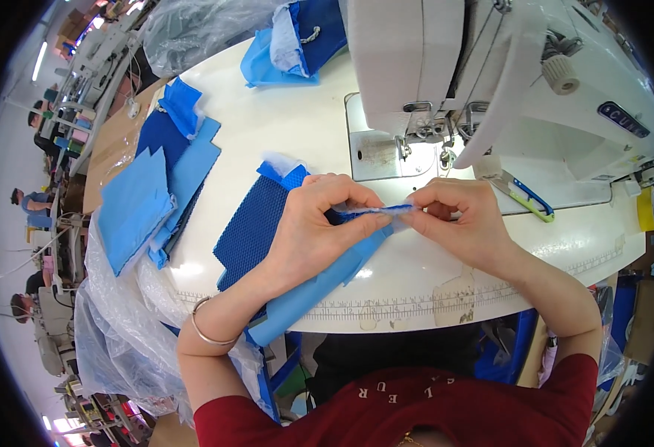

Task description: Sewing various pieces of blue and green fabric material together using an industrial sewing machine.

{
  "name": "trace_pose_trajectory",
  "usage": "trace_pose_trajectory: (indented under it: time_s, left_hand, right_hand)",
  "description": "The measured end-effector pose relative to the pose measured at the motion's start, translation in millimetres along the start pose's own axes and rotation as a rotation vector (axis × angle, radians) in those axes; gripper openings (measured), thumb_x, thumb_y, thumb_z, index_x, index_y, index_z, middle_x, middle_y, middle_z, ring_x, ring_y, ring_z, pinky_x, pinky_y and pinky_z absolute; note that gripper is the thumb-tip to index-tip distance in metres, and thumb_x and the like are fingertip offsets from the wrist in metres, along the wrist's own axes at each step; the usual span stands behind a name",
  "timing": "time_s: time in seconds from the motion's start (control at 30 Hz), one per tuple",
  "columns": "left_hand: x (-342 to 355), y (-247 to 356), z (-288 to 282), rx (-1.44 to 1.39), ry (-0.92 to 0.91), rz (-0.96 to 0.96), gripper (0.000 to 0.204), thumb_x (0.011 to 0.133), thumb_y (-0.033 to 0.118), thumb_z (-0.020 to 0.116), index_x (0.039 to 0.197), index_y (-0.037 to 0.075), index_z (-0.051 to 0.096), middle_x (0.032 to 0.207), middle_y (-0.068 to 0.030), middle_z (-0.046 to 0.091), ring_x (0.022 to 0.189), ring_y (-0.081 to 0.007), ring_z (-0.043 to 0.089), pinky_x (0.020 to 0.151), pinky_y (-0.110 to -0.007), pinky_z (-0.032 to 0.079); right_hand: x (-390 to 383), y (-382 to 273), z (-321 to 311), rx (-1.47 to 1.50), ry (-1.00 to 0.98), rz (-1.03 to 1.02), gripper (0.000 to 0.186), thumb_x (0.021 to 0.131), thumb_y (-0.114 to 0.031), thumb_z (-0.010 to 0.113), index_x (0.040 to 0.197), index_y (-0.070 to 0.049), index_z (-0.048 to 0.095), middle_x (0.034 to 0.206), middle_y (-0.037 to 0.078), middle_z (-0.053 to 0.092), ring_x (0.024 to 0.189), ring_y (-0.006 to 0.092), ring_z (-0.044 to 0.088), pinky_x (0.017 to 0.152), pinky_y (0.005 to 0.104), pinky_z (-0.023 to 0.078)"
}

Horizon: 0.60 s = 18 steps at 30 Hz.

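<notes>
My left hand point(313, 227) and my right hand point(470, 229) face each other over the white sewing table, just in front of the sewing machine's needle area. Both pinch the layered upper edge of a blue fabric piece point(368, 211) between thumb and fingers. Its light blue panel point(319, 294) hangs down toward the table's front edge, partly behind my left forearm. A dark blue mesh panel point(251, 227) with a pale, fluffy edge lies left of my left hand; whether it is joined to the held piece is hidden by that hand.
The white sewing machine point(409, 56) stands behind my hands. Thread snips point(524, 197) with a blue and green handle lie right of my right hand. Cut blue panels point(133, 201) are stacked at left, more blue fabric point(289, 52) at the back. Clear plastic sheeting point(129, 328) hangs at left.
</notes>
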State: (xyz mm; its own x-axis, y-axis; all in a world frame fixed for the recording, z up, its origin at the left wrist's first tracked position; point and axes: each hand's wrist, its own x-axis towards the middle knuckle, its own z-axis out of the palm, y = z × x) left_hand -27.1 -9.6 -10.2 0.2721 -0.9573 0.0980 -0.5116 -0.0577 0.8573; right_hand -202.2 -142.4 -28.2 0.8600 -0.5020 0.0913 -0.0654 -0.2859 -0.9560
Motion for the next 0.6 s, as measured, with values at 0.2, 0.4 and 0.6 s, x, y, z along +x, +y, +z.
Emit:
trace_pose_trajectory:
  time_s: [0.2,0.4,0.6]
  left_hand:
    - [2,-1,-4,0.202,0.061,0.191,0.014,0.074,0.011,0.077,0.083,0.003,0.070,0.077,-0.0062,0.067,0.074,-0.0177,0.061,0.082,-0.034,0.043]
    - [15,18,-8,0.150,-0.034,-0.004,0.020,0.075,0.016,0.077,0.081,-0.001,0.070,0.065,-0.0122,0.063,0.056,-0.0192,0.058,0.059,-0.031,0.046]
    - [61,-2,-18,0.056,-0.368,-0.294,0.022,0.077,0.016,0.076,0.083,-0.005,0.071,0.065,-0.0038,0.065,0.060,-0.0066,0.055,0.056,-0.024,0.044]
  right_hand:
    - [-2,0,2,0.060,0.009,0.010,0.011,0.086,-0.007,0.070,0.091,0.002,0.070,0.068,-0.001,0.062,0.058,0.0001,0.050,0.049,0.0181,0.039]
    - [-4,-2,0,0.206,0.033,0.162,0.013,0.085,-0.010,0.071,0.090,0.003,0.069,0.068,0.000,0.064,0.056,0.0002,0.050,0.048,0.0189,0.039]
    - [-1,9,-11,-0.461,0.203,-0.117,0.013,0.078,-0.010,0.073,0.089,-0.004,0.069,0.075,0.005,0.068,0.050,0.0122,0.056,0.046,0.0255,0.044]
